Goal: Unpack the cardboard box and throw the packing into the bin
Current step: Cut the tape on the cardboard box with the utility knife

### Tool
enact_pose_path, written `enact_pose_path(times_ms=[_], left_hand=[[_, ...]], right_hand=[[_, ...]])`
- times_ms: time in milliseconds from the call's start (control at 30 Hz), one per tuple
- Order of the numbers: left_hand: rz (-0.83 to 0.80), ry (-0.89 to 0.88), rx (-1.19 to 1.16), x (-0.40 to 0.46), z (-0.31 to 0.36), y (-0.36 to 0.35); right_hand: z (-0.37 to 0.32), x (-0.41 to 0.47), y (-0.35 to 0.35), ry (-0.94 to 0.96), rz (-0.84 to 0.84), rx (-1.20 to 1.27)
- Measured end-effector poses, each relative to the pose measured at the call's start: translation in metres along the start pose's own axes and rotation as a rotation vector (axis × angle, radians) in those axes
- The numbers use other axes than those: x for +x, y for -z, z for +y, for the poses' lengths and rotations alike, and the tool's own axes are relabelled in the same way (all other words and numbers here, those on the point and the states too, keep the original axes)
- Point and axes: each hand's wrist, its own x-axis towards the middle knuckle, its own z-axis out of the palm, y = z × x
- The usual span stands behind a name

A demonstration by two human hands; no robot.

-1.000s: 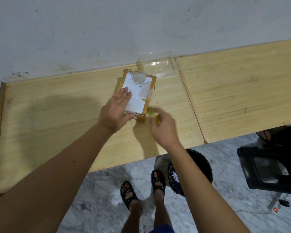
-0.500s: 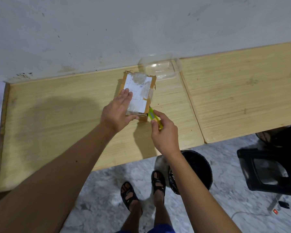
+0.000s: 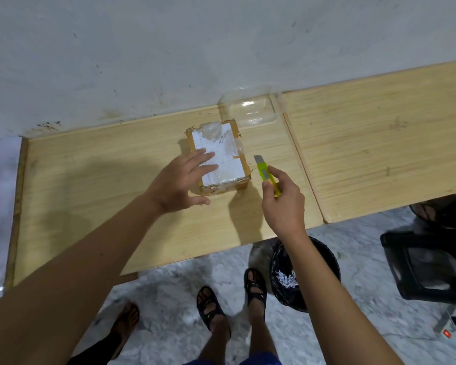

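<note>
**Box still sealed, cutter out beside it**

Box (image 3: 219, 158) sits flat on the worktop (image 3: 95, 180), centre of frame, taped shut, white label on top with crumpled clear tape at its far end.

Left hand (image 3: 181, 180): released, palm down, fingers spread. Fingertips lie on the left part of the label; thumb on the worktop just in front of the box's near-left corner. Not gripping anything.

Right hand (image 3: 283, 206): clenched around a yellow-green cutter (image 3: 266, 175), right of the box. Blade is extended, pointing up-left in frame, tip near the box's right edge but apart from it.

Clear plastic tray (image 3: 250, 108) on the worktop just behind the box, against the wall, upper centre.

Bin (image 3: 324, 259): black, on the floor at the worktop's near edge, lower right of centre, partly hidden behind the right forearm. White scraps visible inside.

Second worktop panel (image 3: 379, 133) butts up on the right. Black stool or crate (image 3: 427, 267) on the floor at far right; can't tell which.
</note>
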Motion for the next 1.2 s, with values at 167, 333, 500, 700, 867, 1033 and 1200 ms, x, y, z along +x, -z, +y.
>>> enact_pose_path(times_ms=[167, 333, 500, 700, 867, 1033, 1200], left_hand=[[-0.134, -0.054, 0.08, 0.007, -0.012, 0.002], [0.078, 0.039, 0.184, 0.004, 0.007, -0.018], [0.147, 0.167, 0.167, 0.017, 0.031, -0.033], [0.089, 0.185, -0.004, 0.018, 0.011, -0.011], [0.01, 0.229, -0.006, 0.02, -0.001, -0.006], [0.04, 0.275, -0.02, 0.02, 0.006, -0.012], [0.076, 0.324, -0.061, 0.02, 0.013, -0.015]], right_hand=[[0.009, -0.001, 0.002, -0.01, 0.01, 0.02], [0.013, 0.002, 0.003, -0.008, 0.002, 0.022], [0.012, 0.006, 0.004, 0.002, 0.001, 0.028], [0.014, 0.007, 0.003, 0.033, -0.041, 0.013], [0.016, 0.006, -0.005, 0.043, -0.058, 0.025], [0.012, 0.008, -0.01, 0.045, -0.046, 0.017], [0.002, 0.012, -0.022, 0.056, -0.015, -0.028]])
